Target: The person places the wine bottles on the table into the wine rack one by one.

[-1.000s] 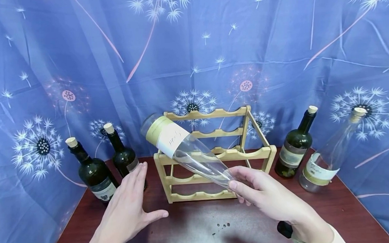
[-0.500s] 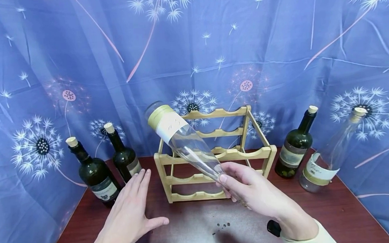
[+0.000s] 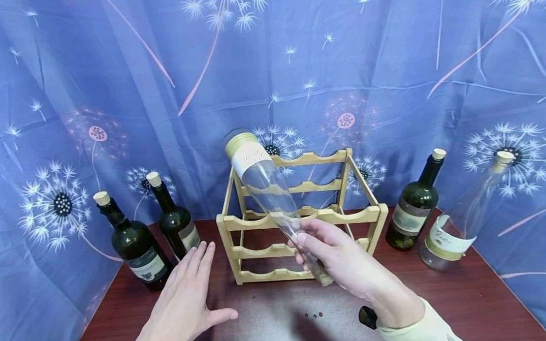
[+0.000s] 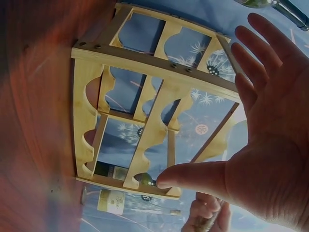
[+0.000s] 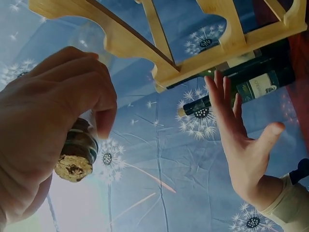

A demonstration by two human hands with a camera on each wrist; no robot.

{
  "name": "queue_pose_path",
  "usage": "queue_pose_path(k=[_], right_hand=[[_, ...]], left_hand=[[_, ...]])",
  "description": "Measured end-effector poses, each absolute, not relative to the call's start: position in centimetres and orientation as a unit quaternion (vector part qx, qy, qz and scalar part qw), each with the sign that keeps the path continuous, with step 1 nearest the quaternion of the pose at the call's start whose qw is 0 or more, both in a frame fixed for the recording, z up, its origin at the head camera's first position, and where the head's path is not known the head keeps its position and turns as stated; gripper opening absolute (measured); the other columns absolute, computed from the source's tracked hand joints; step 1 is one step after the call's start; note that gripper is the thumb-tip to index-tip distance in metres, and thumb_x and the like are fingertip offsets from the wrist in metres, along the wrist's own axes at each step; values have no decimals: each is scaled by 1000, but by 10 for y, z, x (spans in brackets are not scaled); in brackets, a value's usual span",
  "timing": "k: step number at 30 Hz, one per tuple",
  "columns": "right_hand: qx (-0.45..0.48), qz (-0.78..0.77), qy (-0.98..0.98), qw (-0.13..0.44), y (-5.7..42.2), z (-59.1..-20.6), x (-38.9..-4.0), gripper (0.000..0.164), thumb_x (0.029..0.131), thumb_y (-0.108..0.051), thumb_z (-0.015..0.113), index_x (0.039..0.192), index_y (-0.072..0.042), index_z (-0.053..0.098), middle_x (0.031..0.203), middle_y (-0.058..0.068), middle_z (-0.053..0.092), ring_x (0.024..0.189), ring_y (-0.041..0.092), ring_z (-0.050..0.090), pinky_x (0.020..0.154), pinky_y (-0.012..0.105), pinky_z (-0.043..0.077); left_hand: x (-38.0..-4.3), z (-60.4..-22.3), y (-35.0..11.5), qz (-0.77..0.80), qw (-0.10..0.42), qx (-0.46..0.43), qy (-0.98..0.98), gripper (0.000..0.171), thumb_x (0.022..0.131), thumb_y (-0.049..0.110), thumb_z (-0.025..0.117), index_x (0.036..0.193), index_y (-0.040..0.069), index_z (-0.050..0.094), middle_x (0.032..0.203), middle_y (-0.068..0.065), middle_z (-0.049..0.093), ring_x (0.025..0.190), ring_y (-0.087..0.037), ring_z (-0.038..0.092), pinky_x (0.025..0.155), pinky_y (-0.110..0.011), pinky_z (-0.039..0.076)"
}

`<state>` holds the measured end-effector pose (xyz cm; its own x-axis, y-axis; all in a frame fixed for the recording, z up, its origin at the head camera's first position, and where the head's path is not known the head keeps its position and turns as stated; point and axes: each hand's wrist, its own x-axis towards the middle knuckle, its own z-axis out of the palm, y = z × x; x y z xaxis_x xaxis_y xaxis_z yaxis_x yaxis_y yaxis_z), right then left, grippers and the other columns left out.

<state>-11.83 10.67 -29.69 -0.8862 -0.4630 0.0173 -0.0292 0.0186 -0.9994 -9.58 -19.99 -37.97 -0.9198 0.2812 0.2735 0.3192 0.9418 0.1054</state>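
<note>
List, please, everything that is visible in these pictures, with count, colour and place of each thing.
Cloth: 1, blue with white and pink dandelions, hanging behind.
Table: 1, red-brown, in front.
Rack: 1, light wood, on the table.
Green bottles: 3, dark green, standing; two left of the rack, one right.
Standing clear bottle: 1, transparent, pale label, far right.
Held bottle: 1, transparent, pale label, tilted neck-down, overlapping the rack in head view.
Corks: 5, tan, one in each bottle neck.
Specks: a few, dark, on the table.
Sleeves: 2, pale, at the wrists.
Wrist objects: 2, black, one per wrist.
Left grip: 1, bare hand, near two green bottles.
Right grip: 1, bare hand, on the held bottle's neck.
</note>
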Motion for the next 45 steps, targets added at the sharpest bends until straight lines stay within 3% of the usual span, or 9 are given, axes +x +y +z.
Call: queue_pose_path(k=[7,17,34,45], right_hand=[[-145,-728,645,182,89,-295,-126,32,102,-16,45,128,1,45,94,12,56,73,16,54,61,24,50],[-147,-758,611,177,68,-294,-129,36,101,-13,43,130,8,40,103,15,52,77,15,55,63,23,49],[-118,-803,564,153,38,-285,-131,28,102,-16,42,120,5,45,97,11,52,72,15,54,46,21,39],[-121,-821,547,111,20,-289,-137,20,102,-9,39,109,8,47,93,12,50,74,14,53,65,22,47]], left_hand=[[-96,-385,-200,-71,133,-157,-976,133,53,94,47,153,10,22,153,-17,28,140,-36,23,107,-54,26],[-97,-385,-200,-64,123,-150,-979,133,52,96,45,153,11,23,153,-16,28,139,-37,24,105,-56,29],[-97,-383,-202,-58,120,-141,-981,134,52,96,44,154,13,21,153,-15,27,139,-37,24,104,-57,30],[-97,-384,-204,-58,124,-140,-981,133,52,96,44,154,15,19,153,-15,27,139,-37,25,104,-56,30]])
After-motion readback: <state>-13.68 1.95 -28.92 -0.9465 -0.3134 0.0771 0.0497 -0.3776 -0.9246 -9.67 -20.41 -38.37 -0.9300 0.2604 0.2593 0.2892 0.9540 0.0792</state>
